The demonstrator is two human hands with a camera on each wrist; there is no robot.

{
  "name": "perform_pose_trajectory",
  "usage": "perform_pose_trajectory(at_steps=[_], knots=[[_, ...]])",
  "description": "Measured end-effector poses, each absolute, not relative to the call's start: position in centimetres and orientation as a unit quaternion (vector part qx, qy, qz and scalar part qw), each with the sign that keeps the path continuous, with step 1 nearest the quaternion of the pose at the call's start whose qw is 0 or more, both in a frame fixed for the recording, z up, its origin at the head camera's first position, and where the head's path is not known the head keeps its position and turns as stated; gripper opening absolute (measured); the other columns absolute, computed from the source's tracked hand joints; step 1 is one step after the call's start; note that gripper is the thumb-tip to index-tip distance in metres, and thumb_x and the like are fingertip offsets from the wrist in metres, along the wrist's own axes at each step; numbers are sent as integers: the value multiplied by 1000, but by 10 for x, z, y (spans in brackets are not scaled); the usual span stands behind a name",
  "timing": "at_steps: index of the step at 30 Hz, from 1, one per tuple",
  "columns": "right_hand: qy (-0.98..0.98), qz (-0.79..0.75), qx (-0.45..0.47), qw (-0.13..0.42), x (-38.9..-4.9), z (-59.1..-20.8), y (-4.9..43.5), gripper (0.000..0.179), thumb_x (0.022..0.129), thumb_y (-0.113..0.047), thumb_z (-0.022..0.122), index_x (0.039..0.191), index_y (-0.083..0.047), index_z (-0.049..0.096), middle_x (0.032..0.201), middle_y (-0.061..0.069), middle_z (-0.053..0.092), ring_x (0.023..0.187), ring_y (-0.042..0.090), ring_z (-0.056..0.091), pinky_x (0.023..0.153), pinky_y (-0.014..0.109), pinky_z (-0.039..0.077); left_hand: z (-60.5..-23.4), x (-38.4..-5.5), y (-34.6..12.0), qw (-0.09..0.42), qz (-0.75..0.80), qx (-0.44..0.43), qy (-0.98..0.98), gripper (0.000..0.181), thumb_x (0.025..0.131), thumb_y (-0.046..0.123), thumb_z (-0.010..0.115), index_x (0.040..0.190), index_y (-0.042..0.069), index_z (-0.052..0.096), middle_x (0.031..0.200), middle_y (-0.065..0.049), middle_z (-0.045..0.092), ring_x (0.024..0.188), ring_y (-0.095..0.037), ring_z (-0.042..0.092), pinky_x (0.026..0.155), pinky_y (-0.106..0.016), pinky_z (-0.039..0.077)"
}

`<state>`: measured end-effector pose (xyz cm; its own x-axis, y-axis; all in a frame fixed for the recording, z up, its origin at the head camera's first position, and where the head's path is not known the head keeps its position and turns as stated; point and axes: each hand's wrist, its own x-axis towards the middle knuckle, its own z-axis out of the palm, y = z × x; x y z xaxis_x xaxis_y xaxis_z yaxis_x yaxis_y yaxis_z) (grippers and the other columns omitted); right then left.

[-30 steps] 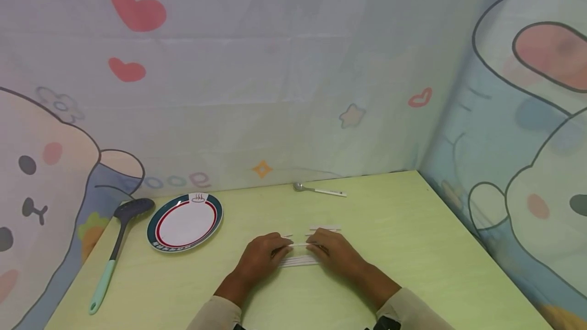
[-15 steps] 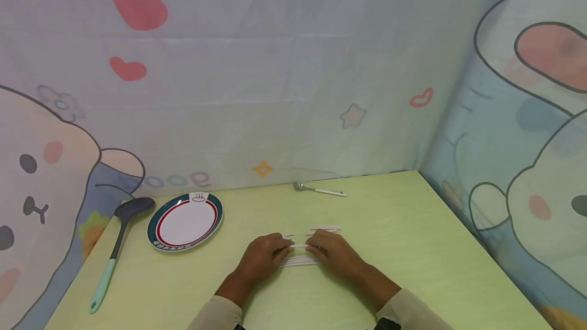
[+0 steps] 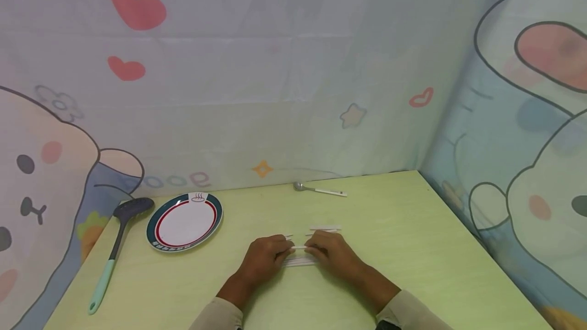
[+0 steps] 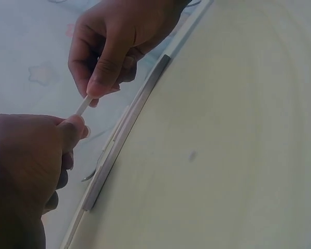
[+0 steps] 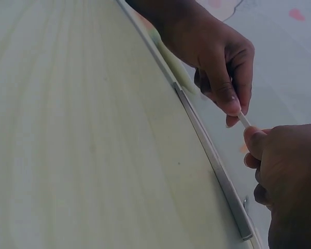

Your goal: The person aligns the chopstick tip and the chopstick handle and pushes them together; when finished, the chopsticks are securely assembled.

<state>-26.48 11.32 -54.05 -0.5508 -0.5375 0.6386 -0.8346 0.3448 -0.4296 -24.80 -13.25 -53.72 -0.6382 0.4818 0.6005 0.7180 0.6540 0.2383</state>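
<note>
A thin white stick (image 3: 299, 247) is held level between the two hands, a short stretch of it showing between the fingertips. My left hand (image 3: 266, 257) pinches one end between thumb and fingers. At the other end, my right hand (image 3: 337, 254) has the same pinch. In the left wrist view the stick (image 4: 84, 105) appears raised over the tabletop. Below the hands lies a white strip-like bundle (image 3: 300, 262) with lengthwise lines, its ends partly covered by the hands. Just beyond the right hand are shorter flat white pieces (image 3: 326, 227).
A white plate (image 3: 188, 221) with a dark green rim stands at the back left. Left of it lies a dark slotted spoon (image 3: 120, 238) with a mint handle. A small metal spoon (image 3: 321, 190) lies near the table's back edge, before the printed curtain (image 3: 293, 75).
Both hands keep their pinch on the stick, which has come very slightly nearer the person. Everything else on the table stays put.
</note>
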Motion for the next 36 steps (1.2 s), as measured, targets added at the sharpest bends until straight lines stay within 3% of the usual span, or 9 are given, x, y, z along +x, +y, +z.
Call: perform_pose_trajectory(at_steps=[5, 12, 20, 29, 36], knots=[[-799, 387, 419, 190, -262, -537, 112, 5, 96, -2, 79, 99, -5, 79, 92, 3, 76, 81, 7, 66, 75, 22, 58, -535, -246, -129, 270, -230, -342, -870, 4, 95, 16, 82, 98, 14, 85, 81, 5, 69, 67, -2, 56, 64, -23, 52], [-796, 390, 421, 192, -262, -538, 110, 6, 95, -2, 80, 98, -6, 77, 90, 3, 74, 79, 4, 63, 73, 21, 57, -533, -243, -127, 268, -226, -335, -874, 5, 95, 18, 82, 97, 14, 85, 82, 6, 72, 68, -1, 59, 64, -23, 53], [-817, 380, 403, 161, -267, -538, 117, 9, 97, -6, 79, 106, -6, 78, 100, 4, 77, 89, 14, 74, 81, 26, 62, -536, -244, -128, 240, -239, -298, -893, 12, 94, 18, 84, 105, 15, 86, 83, 6, 70, 66, 1, 49, 62, -24, 48], [-844, 353, 374, 153, -274, -545, 140, 6, 99, -10, 80, 105, -10, 80, 98, -1, 76, 90, 10, 72, 80, 28, 60, -541, -248, -129, 239, -262, -300, -886, 15, 95, 13, 84, 109, 13, 85, 89, 3, 73, 73, -4, 58, 69, -25, 53], [-811, 343, 426, 209, -284, -558, 147, 6, 102, -8, 75, 106, -9, 79, 104, 1, 76, 97, 16, 68, 85, 33, 58, -545, -250, -135, 263, -260, -312, -875, 10, 92, 9, 87, 102, 11, 85, 93, 1, 75, 85, -13, 69, 76, -34, 58]])
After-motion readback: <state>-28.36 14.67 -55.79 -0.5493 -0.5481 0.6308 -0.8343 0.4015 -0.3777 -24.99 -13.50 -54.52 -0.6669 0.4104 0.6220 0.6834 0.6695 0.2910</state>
